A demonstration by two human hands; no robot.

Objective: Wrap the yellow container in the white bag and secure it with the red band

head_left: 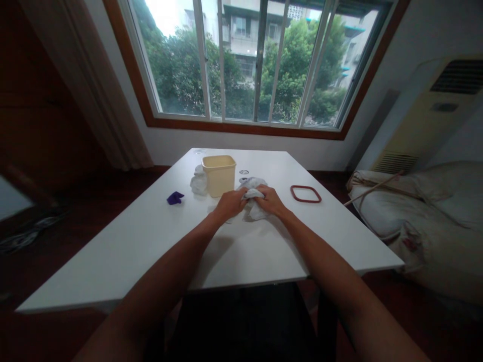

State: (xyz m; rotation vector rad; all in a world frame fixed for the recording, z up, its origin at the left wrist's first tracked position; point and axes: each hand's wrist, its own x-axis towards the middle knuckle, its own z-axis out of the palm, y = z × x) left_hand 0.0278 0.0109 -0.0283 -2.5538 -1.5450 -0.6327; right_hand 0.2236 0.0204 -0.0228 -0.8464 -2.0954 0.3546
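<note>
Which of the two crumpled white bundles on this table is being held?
The crumpled white bundle right of the cream bin, gripped by the left hand and right hand; the other bundle lies left of the bin, touched by neither.

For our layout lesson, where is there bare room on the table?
Bare: left of the left forearm, up to the purple item; right of the right forearm, up to the red frame. Crowded: the middle, where left hand and right hand grip a white bundle beside the cream bin.
</note>
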